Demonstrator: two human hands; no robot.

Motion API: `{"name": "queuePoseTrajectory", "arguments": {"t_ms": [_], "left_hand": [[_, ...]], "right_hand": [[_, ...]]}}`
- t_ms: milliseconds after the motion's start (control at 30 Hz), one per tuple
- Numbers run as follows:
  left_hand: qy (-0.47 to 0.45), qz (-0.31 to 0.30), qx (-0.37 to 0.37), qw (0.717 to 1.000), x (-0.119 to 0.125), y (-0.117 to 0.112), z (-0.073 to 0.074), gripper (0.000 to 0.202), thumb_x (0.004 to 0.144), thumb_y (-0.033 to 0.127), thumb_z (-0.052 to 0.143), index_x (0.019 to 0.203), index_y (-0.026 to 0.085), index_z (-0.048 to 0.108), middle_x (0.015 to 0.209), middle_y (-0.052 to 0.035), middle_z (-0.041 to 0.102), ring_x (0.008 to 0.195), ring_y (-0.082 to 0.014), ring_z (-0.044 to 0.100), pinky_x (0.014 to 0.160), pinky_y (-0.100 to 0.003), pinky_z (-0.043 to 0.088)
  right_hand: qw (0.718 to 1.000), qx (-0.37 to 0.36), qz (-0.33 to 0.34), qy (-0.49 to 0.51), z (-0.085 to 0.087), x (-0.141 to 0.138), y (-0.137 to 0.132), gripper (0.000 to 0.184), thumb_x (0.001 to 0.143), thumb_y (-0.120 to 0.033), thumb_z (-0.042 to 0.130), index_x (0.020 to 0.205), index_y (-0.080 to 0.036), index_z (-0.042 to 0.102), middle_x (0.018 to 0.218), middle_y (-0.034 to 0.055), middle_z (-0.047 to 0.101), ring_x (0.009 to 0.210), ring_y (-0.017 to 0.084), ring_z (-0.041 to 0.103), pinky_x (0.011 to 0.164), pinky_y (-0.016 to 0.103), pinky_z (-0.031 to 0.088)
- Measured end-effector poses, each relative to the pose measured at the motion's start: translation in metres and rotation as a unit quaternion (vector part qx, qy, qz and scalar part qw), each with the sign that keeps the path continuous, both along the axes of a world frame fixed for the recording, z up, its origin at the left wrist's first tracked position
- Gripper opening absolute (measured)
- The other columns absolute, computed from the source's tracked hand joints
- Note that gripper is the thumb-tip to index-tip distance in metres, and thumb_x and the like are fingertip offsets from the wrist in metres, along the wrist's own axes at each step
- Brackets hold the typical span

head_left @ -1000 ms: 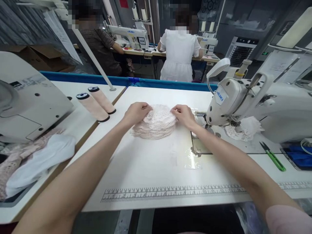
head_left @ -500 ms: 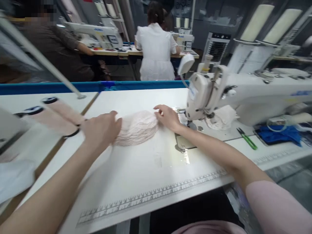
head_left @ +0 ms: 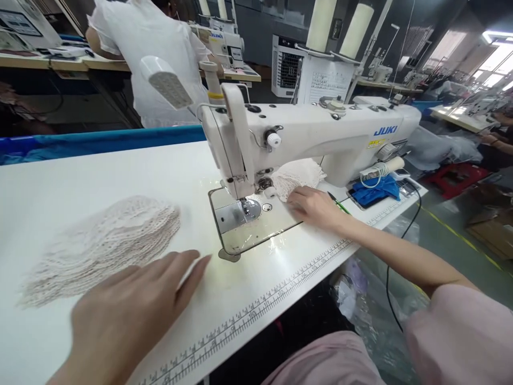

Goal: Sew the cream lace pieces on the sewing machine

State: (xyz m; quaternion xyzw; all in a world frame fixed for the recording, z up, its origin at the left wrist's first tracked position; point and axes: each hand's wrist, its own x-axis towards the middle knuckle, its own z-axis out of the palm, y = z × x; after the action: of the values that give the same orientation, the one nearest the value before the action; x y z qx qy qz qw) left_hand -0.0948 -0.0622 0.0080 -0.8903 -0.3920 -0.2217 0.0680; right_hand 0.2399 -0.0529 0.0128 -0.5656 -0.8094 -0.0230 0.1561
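Note:
A stack of pale pink lace pieces (head_left: 108, 240) lies on the white sewing table (head_left: 120, 171) at the left. My left hand (head_left: 132, 310) hovers just in front of the stack, fingers stretched out flat, holding nothing. My right hand (head_left: 315, 206) reaches under the arm of the white Juki sewing machine (head_left: 304, 133). Its fingers touch a second pile of white lace (head_left: 298, 174) behind the needle; whether they grip it is hidden.
Green-handled snips (head_left: 339, 203) and blue cloth (head_left: 374, 190) lie right of my right hand. A ruler strip (head_left: 256, 310) runs along the table's front edge. A person in white (head_left: 148, 48) stands at another machine behind. Two thread cones (head_left: 336, 24) stand behind the machine.
My view swung right. My right hand left the pink lace stack and moved to the white lace under the machine arm. My left hand let go of the stack and drew back, open.

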Motion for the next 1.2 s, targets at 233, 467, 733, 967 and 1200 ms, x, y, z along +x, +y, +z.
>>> {"name": "queuePoseTrajectory", "arguments": {"t_ms": [233, 467, 733, 967, 1200], "left_hand": [[0.063, -0.098, 0.184, 0.976, 0.066, 0.006, 0.010, 0.022, 0.094, 0.026, 0.054, 0.076, 0.020, 0.064, 0.056, 0.0029, 0.065, 0.045, -0.0149, 0.057, 0.044, -0.028, 0.032], [0.000, -0.081, 0.108, 0.991, 0.073, 0.003, -0.002, 0.011, 0.093, 0.023, 0.056, 0.091, 0.019, 0.066, 0.075, 0.0004, 0.072, 0.057, -0.0154, 0.063, 0.047, -0.027, 0.039], [-0.087, -0.199, -0.112, 0.970, 0.071, 0.011, -0.006, 0.043, 0.092, 0.033, 0.055, 0.133, 0.022, 0.052, 0.137, -0.0124, 0.057, 0.126, -0.0297, 0.054, 0.096, -0.046, 0.051], [-0.200, -0.150, -0.503, 0.827, 0.055, 0.017, 0.007, 0.039, 0.101, 0.036, 0.033, 0.094, 0.024, 0.069, 0.076, -0.0038, 0.072, 0.062, -0.0156, 0.066, 0.059, -0.029, 0.056], [-0.144, -0.081, -0.537, 0.827, 0.068, 0.016, 0.018, 0.047, 0.090, 0.051, 0.048, 0.055, 0.020, 0.041, 0.050, 0.0058, 0.031, 0.041, -0.0075, 0.029, 0.038, -0.022, 0.025]], "right_hand": [[0.999, -0.018, -0.045, 0.004, -0.005, 0.015, 0.013, 0.022, 0.090, -0.010, 0.041, 0.083, -0.015, 0.062, 0.089, 0.0096, 0.064, 0.082, 0.019, 0.055, 0.062, 0.030, 0.035], [0.990, -0.053, -0.079, 0.102, 0.005, 0.024, 0.006, 0.019, 0.095, -0.020, 0.037, 0.098, -0.019, 0.056, 0.084, 0.0029, 0.064, 0.069, 0.013, 0.054, 0.063, 0.028, 0.037], [0.788, -0.424, 0.223, 0.387, 0.035, -0.017, -0.035, 0.007, 0.093, -0.023, 0.051, 0.088, -0.019, 0.054, 0.083, -0.0019, 0.055, 0.074, 0.009, 0.051, 0.070, 0.022, 0.044], [0.559, -0.553, 0.080, 0.612, 0.015, -0.016, -0.055, 0.022, 0.089, -0.038, 0.062, 0.091, -0.019, 0.052, 0.081, 0.0008, 0.065, 0.078, 0.014, 0.068, 0.072, 0.029, 0.057], [0.806, -0.384, 0.045, 0.449, 0.021, -0.018, -0.033, 0.026, 0.089, -0.037, 0.062, 0.106, -0.019, 0.057, 0.113, 0.0086, 0.065, 0.064, 0.008, 0.064, 0.046, 0.018, 0.050]]}}
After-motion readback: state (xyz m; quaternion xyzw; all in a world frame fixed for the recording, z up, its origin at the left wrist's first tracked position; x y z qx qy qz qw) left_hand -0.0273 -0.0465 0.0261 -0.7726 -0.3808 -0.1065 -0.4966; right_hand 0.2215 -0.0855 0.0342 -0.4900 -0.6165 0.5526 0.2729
